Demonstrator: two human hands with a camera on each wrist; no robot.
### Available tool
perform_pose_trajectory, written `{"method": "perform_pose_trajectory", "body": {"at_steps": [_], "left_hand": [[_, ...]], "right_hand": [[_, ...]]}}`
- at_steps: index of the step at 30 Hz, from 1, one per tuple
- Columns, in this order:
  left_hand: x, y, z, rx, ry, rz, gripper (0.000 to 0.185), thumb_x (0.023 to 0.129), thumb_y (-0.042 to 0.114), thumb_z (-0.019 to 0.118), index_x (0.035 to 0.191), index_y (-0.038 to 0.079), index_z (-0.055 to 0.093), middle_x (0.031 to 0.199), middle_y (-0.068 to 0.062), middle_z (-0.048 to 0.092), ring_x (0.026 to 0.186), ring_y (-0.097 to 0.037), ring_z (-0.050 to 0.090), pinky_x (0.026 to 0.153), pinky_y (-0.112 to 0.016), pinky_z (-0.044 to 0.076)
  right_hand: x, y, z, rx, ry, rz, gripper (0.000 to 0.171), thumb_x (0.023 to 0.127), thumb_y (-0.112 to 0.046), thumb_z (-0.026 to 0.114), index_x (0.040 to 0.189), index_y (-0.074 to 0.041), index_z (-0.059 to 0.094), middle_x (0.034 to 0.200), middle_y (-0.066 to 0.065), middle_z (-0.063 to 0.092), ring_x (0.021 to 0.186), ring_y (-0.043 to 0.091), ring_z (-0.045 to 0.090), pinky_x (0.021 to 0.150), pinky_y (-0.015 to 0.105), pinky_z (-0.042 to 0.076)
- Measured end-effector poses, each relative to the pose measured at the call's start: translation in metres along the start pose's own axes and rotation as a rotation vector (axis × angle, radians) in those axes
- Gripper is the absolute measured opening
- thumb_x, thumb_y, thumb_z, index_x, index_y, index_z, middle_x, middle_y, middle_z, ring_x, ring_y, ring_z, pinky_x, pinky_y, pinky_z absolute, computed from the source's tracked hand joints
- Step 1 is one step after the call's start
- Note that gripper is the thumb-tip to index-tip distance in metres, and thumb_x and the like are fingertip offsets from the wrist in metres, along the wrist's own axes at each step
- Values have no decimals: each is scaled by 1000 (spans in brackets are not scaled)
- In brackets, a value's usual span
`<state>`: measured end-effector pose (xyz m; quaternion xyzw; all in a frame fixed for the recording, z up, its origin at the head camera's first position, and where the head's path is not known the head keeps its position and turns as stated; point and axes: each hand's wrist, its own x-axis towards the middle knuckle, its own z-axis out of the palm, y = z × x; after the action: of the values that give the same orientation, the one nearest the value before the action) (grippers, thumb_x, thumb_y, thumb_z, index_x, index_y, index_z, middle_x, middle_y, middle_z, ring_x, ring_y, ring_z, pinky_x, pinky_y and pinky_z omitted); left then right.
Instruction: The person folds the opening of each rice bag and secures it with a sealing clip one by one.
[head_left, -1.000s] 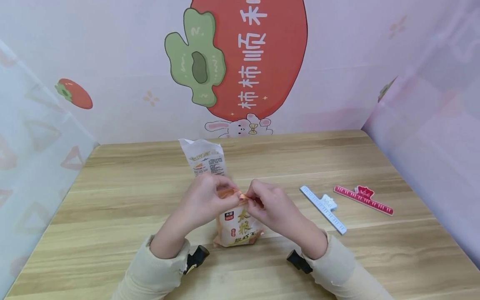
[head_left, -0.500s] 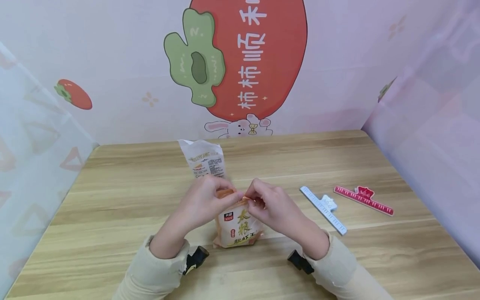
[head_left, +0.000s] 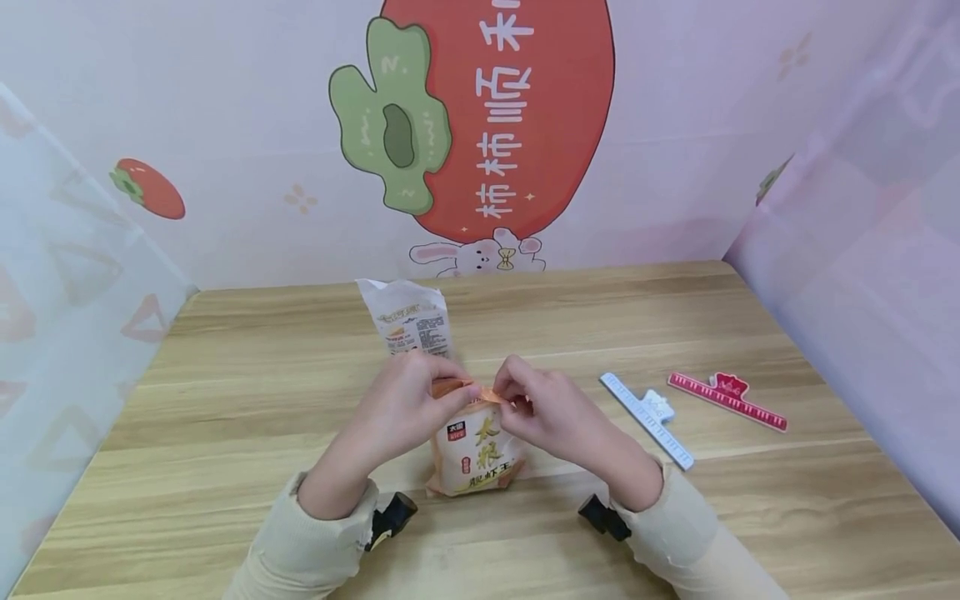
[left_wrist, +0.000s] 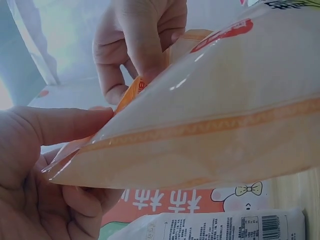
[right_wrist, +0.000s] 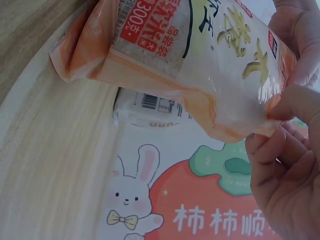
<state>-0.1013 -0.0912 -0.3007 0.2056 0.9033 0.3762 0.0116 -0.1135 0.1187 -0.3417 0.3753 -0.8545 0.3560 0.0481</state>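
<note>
Both hands pinching the top of a snack bag, nothing clipped yet

Left to right: the left hand [head_left: 405, 404] has thumb and fingers [left_wrist: 65, 125] curled onto the top edge of the orange bag [head_left: 476, 454], which stands upright near the middle of the worktop [head_left: 225, 400], front side. The right hand [head_left: 543, 408] pinches the same top edge from the other side, so the two nearly meet over it. A white bag [head_left: 408, 317] lies just behind. Off to the right a white clip [head_left: 647, 417] and a red clip [head_left: 727, 398] lie untouched. Looks to me like the top is only being gathered; folding and clipping would still be left.
</note>
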Motion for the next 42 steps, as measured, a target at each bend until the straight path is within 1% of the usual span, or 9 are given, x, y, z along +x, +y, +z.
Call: {"method": "perform_pose_trajectory", "body": {"at_steps": [6,12,15,22,26,30,35,37,42], "left_hand": [[1,0,0,32,5,-1,7,88,16,76,82,12,77,78,3,71,70,-10,54,59,-22,44],[2,4,1,68,12,10,7,87,19,77,85,12,78,79,4,73,74,-10,57,62,-23,47],[2,4,2,71,22,6,7,87,19,77,86,12,78,80,4,73,72,-10,58,61,-23,48],[-2,5,5,99,67,31,6,86,18,78,85,13,79,79,4,74,68,-5,60,61,-21,49],[-4,5,6,86,82,52,5,86,17,78,84,13,79,78,4,74,66,-3,59,59,-20,48],[-6,4,7,86,99,84,5,86,14,76,83,12,79,71,5,71,55,-2,51,49,-19,42],[-8,5,6,107,117,109,5,86,11,76,82,12,78,71,5,71,52,-2,47,46,-19,38],[-8,7,6,144,125,113,4,86,13,76,82,13,78,73,5,72,55,-2,49,50,-18,40],[-9,12,9,352,157,180,8,86,22,75,83,15,77,68,8,69,54,-2,52,49,-16,38]], "right_hand": [[-1,4,-3,134,-46,51,15,92,-12,70,107,-9,69,87,-3,68,74,4,54,57,20,48],[-2,4,0,168,13,91,11,94,-17,69,103,-13,75,90,-5,64,82,13,51,61,22,44],[-2,3,2,154,38,96,9,93,-16,70,99,-13,76,89,-5,64,82,15,51,63,22,44],[-1,2,4,113,70,112,3,90,-16,73,90,-13,75,86,-3,59,81,9,46,62,26,46],[-2,1,3,121,59,142,4,90,-15,73,87,-12,75,86,-3,57,81,13,49,63,25,46],[-2,1,0,95,39,109,5,88,-15,74,87,-10,75,87,-1,57,82,15,51,63,21,47],[1,-1,-4,89,14,99,5,87,-14,76,85,-10,74,90,1,56,84,13,52,63,20,48],[1,-1,-4,95,10,113,6,87,-14,76,83,-11,73,90,1,56,84,12,51,62,20,48],[0,-3,-3,62,39,108,8,86,-14,77,81,-10,73,88,0,54,82,10,49,60,20,47]]}}
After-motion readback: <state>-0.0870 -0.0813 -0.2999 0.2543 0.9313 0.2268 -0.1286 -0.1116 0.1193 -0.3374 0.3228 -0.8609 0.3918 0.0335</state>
